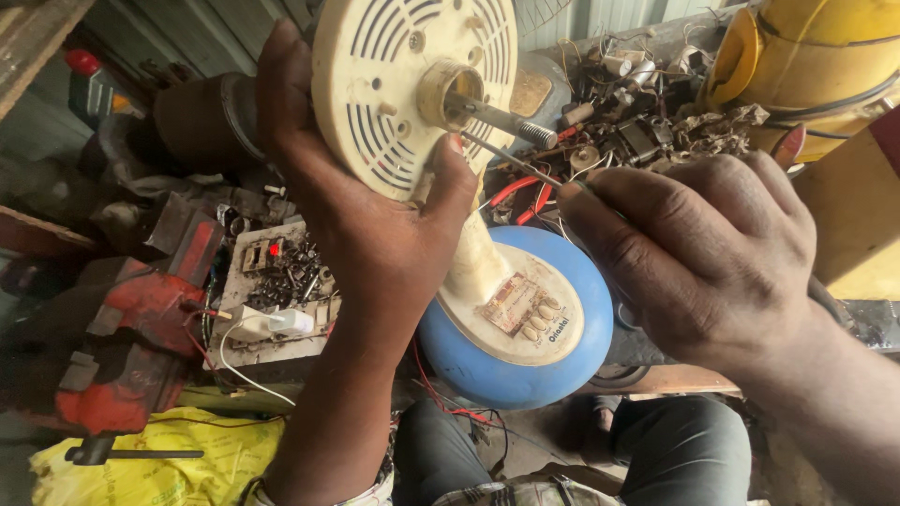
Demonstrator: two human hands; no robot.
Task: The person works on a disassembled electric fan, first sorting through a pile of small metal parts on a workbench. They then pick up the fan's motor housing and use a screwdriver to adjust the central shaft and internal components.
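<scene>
the work area is a cluttered tabletop (647, 351) in a workshop with corrugated metal walls behind it. loose electrical parts, wires and small components lie heaped beyond the fingers, toward the upper right. a yellow rounded housing (816, 56) stands at the far right, beyond the right hand.

to the left of the left hand, a shallow board tray (246, 351) holds a pile of dark screws (291, 274), a small switch with a red light, and a white plug adapter (272, 323) with a white cable. further left sits a red bench vise (112, 347), with a yellow bag (159, 464) below it.

the left hand (366, 225) grasps the cream motor housing (412, 89) of a table fan, fingers wrapped behind the slotted disc and the thumb pressed on its front edge. the housing is held up and tilted, above the fan's cream stem and blue round base (516, 365), which lies between and below the two hands. a metal shaft (497, 117) with a spring at its end projects from the housing's centre hub.

the right hand (703, 253) is clenched around a thin metal tool (511, 161), whose tip reaches the housing just below the hub, touching near the left thumb. red wires run behind the tool.

the person's dark trousers show below the base.
</scene>
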